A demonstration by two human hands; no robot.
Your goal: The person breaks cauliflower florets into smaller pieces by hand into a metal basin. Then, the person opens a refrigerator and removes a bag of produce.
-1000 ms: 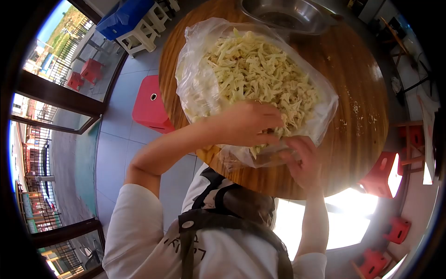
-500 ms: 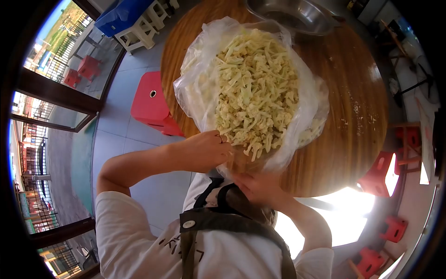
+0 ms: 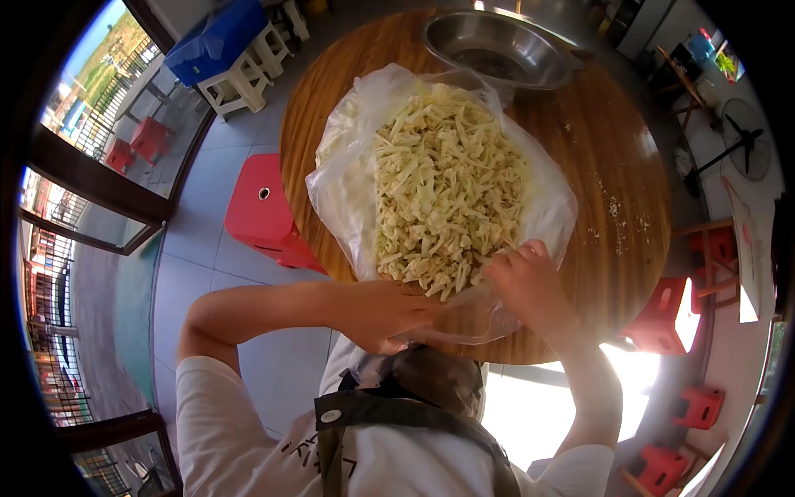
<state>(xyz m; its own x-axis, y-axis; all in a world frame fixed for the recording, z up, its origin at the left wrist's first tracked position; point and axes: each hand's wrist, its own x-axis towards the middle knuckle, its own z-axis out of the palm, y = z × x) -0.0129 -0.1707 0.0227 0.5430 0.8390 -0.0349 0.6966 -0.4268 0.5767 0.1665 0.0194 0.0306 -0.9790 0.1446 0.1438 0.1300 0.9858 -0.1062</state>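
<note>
Head camera view: chopped cauliflower fills an open plastic bag at centre frame on a round wooden worktop, the right hand grasping its lower-right edge, the left hand at its lower edge, grip unclear.

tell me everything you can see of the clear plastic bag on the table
The thin, clear, crumpled plastic bag lies spread on the round brown wooden table, its film whitish and creased at the sides. A heap of pale yellow-green cut cauliflower pieces shows at its middle. The bare right hand touches its near edge, and the bare left hand is there too; whether either grips is unclear.
</note>
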